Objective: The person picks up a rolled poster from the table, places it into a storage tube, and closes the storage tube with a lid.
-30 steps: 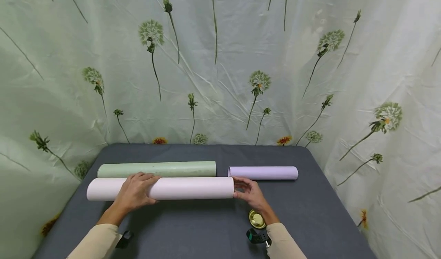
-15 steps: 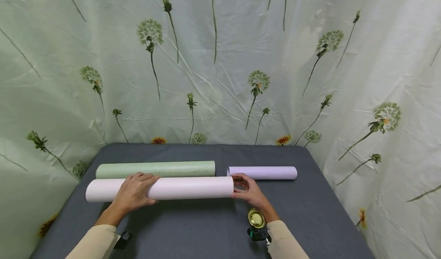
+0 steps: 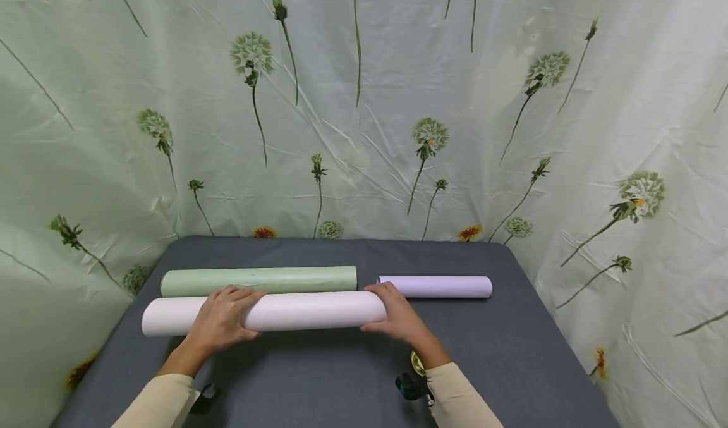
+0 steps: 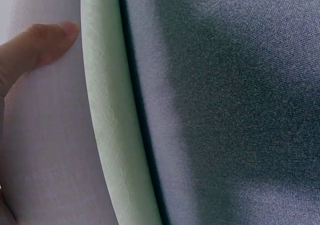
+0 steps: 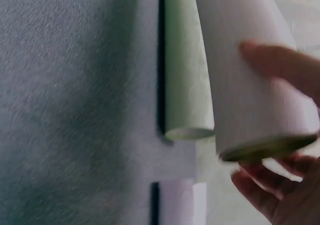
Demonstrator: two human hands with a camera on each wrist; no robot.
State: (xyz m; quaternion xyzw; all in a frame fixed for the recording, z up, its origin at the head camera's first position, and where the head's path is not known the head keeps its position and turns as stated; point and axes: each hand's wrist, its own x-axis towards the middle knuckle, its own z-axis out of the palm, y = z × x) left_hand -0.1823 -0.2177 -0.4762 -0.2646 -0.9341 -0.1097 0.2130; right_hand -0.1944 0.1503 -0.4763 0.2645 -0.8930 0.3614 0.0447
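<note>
Both hands hold a thick, pale pink roll (image 3: 313, 311) level across the table, its shadow falling on the cloth in front. My left hand (image 3: 222, 320) grips it left of its middle, fingers over the top and thumb on the near side. At the right end my right hand (image 3: 400, 314) grips the roll, fingers over its top edge and thumb below. In the right wrist view the roll's end looks dark gold, with the fingertips close to its rim. Just behind lies a green roll (image 3: 273, 279), partly covered by the pink one and the left hand.
A shorter lilac roll (image 3: 443, 286) lies at the back right of the dark grey table (image 3: 318, 384). A small brass-coloured round piece (image 3: 418, 363) shows partly behind the right wrist. A flower-printed curtain (image 3: 364, 131) hangs behind the table.
My right hand has moved left from the open end of the pink roll and now grips around that end. My left hand and the roll have hardly moved.
</note>
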